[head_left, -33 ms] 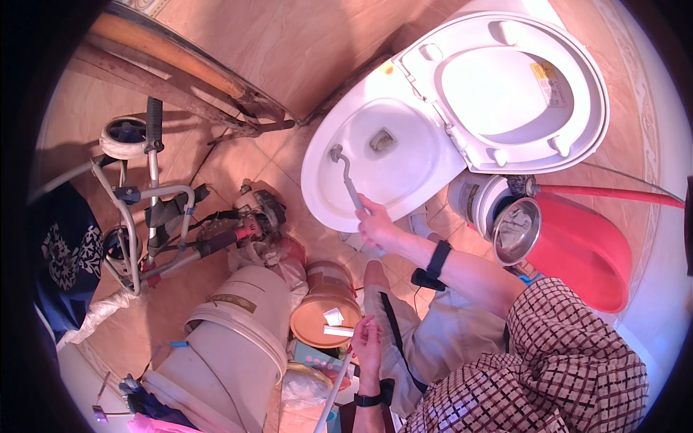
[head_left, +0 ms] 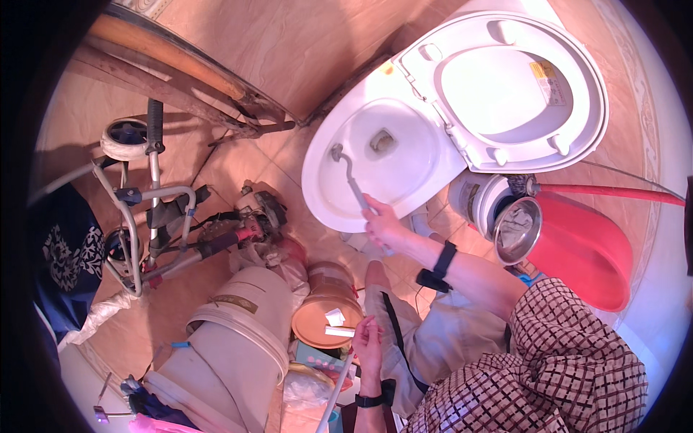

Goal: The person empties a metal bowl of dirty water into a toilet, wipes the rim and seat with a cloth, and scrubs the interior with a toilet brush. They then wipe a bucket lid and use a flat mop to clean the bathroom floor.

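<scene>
My right hand [head_left: 385,224] is wrapped round the grey handle of a toilet brush [head_left: 350,180]. The brush's small curved head rests against the inner wall of a white toilet bowl [head_left: 317,195], left of the drain hole. The toilet's seat and lid [head_left: 595,94] are raised at the upper right. Lower down, my left hand [head_left: 368,345] has its fingers curled together beside my leg. A pale pole [head_left: 336,393] reaches up to that hand, but I cannot tell if the fingers grip it. Just left of them is a brown-orange bucket lid [head_left: 310,328] with white scraps on it.
On the left stand a metal walker frame [head_left: 130,238] and a large beige bucket [head_left: 245,289]. A power tool [head_left: 256,216] lies on the tiles. To the right are a white pail [head_left: 469,195], a metal bowl [head_left: 523,245] and a red basin [head_left: 592,252].
My right hand and the brush handle have shifted very slightly to the right. The left hand stays almost where it was.
</scene>
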Motion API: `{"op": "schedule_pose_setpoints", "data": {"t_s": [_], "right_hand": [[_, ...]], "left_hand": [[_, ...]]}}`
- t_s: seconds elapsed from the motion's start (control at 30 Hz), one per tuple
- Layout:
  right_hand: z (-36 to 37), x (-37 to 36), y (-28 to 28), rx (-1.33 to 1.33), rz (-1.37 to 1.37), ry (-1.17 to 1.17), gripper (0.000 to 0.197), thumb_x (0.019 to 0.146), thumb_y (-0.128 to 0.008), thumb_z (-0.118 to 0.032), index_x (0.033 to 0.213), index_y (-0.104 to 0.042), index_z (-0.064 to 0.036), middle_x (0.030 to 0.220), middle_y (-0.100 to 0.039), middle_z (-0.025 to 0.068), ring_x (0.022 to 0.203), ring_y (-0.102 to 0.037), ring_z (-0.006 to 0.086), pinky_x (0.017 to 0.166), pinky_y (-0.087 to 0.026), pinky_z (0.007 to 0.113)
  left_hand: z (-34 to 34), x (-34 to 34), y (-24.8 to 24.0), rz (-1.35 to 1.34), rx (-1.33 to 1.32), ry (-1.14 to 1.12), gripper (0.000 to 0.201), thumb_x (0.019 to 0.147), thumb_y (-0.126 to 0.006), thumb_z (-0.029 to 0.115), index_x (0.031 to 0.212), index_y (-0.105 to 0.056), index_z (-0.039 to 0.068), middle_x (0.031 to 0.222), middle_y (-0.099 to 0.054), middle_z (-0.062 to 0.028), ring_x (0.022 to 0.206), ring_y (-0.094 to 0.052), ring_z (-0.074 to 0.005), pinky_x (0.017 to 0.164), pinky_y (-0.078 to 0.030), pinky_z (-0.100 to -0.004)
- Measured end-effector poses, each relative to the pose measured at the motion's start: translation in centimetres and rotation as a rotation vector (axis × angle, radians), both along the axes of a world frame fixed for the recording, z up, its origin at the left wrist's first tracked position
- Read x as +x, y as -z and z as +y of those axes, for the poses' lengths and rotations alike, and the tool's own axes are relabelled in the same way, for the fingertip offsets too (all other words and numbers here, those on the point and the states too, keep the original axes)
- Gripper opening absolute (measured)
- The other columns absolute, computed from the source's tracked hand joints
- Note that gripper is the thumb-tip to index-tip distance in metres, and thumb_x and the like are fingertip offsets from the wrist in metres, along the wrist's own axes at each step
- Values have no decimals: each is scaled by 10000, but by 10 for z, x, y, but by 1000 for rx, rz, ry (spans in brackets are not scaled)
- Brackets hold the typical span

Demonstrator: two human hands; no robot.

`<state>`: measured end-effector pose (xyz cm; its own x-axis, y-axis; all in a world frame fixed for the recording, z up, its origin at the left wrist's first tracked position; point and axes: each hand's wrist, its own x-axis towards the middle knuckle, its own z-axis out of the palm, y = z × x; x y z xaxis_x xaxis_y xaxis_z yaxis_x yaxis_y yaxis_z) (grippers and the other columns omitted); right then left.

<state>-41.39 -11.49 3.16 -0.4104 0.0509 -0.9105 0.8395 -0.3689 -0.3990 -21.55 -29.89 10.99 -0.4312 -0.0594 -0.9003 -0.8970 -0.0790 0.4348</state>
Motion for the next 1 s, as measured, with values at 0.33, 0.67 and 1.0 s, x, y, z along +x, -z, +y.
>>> {"op": "schedule_pose_setpoints", "data": {"t_s": [0.33,0.67,1.0], "right_hand": [[76,12,55,536,341,-355,502,899,-457,-106,1382,-335,-170,885,-588,151,684,-581,221,610,-468,306],[111,15,46,550,447,-478,521,878,-428,-84,1380,-314,-161,753,-602,223,617,-569,327,638,-468,372],[92,49,37,244,406,-797,550,876,-387,-85,1403,-272,-191,913,-603,232,722,-603,317,740,-494,396]], "left_hand": [[2,-2,0,56,-26,115,197,919,-522,161,1055,-583,32,683,-567,2,504,-397,-20,446,-286,-161],[19,40,-5,7,-102,47,209,912,-538,169,1064,-574,31,691,-568,-2,507,-396,-21,453,-297,-158],[91,64,-8,12,-135,131,216,911,-541,173,1073,-580,35,690,-565,-6,510,-394,-22,453,-287,-158]]}}
